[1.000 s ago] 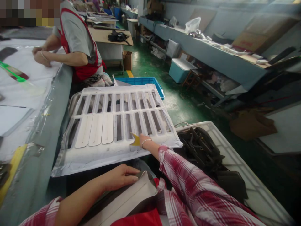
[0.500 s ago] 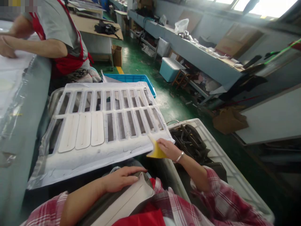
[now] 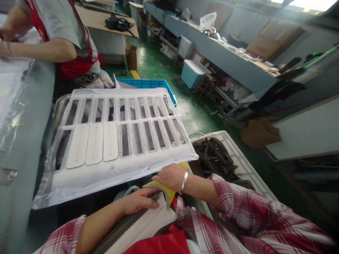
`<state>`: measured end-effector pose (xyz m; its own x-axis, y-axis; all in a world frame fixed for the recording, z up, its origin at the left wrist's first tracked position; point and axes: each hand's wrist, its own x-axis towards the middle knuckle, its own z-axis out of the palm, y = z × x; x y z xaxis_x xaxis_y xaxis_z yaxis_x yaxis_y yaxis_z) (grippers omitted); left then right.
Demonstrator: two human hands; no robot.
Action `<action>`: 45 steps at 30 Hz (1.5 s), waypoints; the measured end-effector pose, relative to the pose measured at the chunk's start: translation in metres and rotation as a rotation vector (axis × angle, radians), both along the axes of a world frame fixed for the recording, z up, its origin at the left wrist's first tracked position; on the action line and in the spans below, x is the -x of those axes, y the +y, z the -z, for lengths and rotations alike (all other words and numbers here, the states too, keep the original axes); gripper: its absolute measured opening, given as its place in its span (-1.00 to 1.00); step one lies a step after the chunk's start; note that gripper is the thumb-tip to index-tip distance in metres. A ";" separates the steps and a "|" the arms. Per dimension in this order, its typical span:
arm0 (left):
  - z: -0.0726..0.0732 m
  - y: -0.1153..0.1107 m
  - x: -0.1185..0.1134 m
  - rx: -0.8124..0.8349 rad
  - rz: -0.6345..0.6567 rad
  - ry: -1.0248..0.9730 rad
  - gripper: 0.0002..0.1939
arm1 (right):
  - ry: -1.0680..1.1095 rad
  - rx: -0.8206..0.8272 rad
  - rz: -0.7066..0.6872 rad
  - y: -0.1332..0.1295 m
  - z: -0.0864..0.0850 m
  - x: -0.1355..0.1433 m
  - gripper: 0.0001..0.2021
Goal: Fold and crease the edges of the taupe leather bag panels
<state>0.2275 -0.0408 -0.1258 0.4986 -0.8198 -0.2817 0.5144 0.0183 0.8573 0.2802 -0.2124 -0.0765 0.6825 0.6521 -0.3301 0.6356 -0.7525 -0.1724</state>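
Observation:
Across my lap lies a long pale panel (image 3: 143, 229) with a thin line down its middle, on a dark rounded surface. My left hand (image 3: 139, 201) grips the panel's upper edge near its far end, thumb on the pale face. Pinched in my right hand (image 3: 172, 178) is a curved yellow sheet (image 3: 169, 194), its inner face greyish, its lower edge at the panel's far end. Beyond my hands, a white frame with slots (image 3: 137, 164) carries three pale oblong panels (image 3: 94, 144) side by side in its nearer row.
A white crate (image 3: 241, 169) with dark parts (image 3: 215, 153) stands at my right. A blue bin (image 3: 148, 84) is behind the frame. At the left, a co-worker in a red apron (image 3: 60, 70) works at a plastic-covered table (image 3: 34, 116). A cardboard box (image 3: 261, 133) sits farther right.
My right hand has brought the yellow sheet left and down from the frame's corner to the panel's far end. My left thumb has shifted slightly; the view has moved a little.

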 end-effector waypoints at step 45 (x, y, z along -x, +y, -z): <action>-0.019 0.011 0.006 -0.111 -0.135 -0.195 -0.40 | 0.056 -0.029 -0.349 0.012 -0.003 -0.011 -0.49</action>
